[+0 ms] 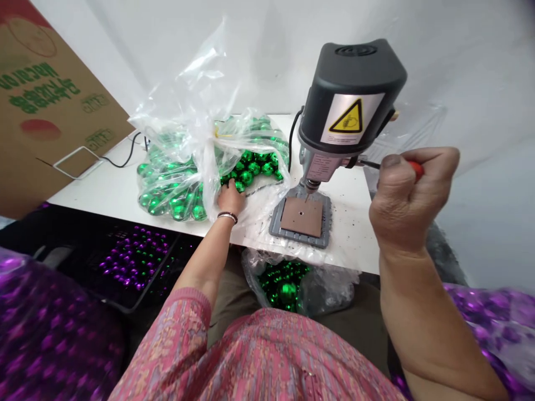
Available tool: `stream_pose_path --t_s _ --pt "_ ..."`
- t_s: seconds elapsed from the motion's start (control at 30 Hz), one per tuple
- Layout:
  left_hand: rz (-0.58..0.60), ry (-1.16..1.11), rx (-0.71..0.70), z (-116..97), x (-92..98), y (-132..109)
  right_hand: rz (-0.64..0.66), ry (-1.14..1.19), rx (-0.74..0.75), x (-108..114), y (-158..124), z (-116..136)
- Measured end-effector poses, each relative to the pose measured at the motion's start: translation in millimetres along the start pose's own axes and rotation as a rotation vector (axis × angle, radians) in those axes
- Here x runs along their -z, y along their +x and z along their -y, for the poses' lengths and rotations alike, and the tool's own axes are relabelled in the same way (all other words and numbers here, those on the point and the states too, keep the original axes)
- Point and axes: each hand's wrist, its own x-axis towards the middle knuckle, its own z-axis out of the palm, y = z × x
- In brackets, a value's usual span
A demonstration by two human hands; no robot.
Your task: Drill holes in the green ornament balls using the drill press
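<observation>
My left hand [231,200] reaches into the open mouth of a clear plastic bag [209,167], touching shiny green faceted balls [254,168]. Its fingertips are hidden among the balls, so I cannot tell whether it grips one. My right hand [403,195] is closed around the red-tipped lever [417,170] on the side of a small bench drill press [355,83]. The drill bit [307,197] points down, above a brown square plate [311,216] with a small dark hole. That plate lies on the grey metal base [275,224].
A printed cardboard box [50,106] stands at the left of the white table [351,211]. Dark shavings lie around the base. Below the table edge is a bag of green balls [288,292]. Purple balls fill bags at lower left [54,334] and lower right [493,312].
</observation>
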Motion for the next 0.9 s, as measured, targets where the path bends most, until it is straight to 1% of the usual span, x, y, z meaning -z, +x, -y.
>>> stream_pose_path --t_s 0.07,0.1,0.13,0.2,0.23,0.27,0.3,0.33,0.43,0.57,0.63,0.77,0.83,0.9 --pt "0.039 -0.153 -0.058 -2 2.7 -6 0.019 0.001 -0.005 0 0 2" --pt "0.095 -0.290 -0.080 -4 5.1 -10 0.022 0.007 -0.006 1 0 3" --pt "0.181 -0.455 -0.093 -6 7.7 -16 0.023 0.016 -0.002 1 0 3" --pt "0.413 -0.786 -0.082 -13 12.2 -30 0.020 0.031 0.011 0 0 4" --pt "0.527 -0.916 -0.063 -17 13.3 -37 0.018 0.037 0.018 0 0 4" --pt "0.621 -1.009 -0.042 -21 13.5 -44 0.021 0.042 0.022 0 0 4" --pt "0.687 -1.069 -0.025 -25 12.6 -51 0.026 0.046 0.023 1 0 4" --pt "0.722 -1.106 -0.009 -29 10.9 -56 0.031 0.048 0.023 1 0 4" --pt "0.732 -1.104 0.009 -42 1.9 -68 0.062 0.031 0.015 3 0 4" --pt "0.674 -0.971 -0.031 -59 -12.0 -73 0.137 -0.013 -0.027 5 -1 2" --pt "0.622 -0.874 -0.108 -65 -18.2 -73 0.154 -0.026 -0.042 5 -2 1" --pt "0.532 -0.625 -0.342 -71 -29.0 -71 0.156 -0.046 -0.052 6 -2 0" --pt "0.497 -0.546 -0.395 -72 -34.3 -70 0.154 -0.040 -0.040 7 -3 1" --pt "0.475 -0.517 -0.393 -72 -39.2 -70 0.159 -0.035 -0.031 7 -1 4"
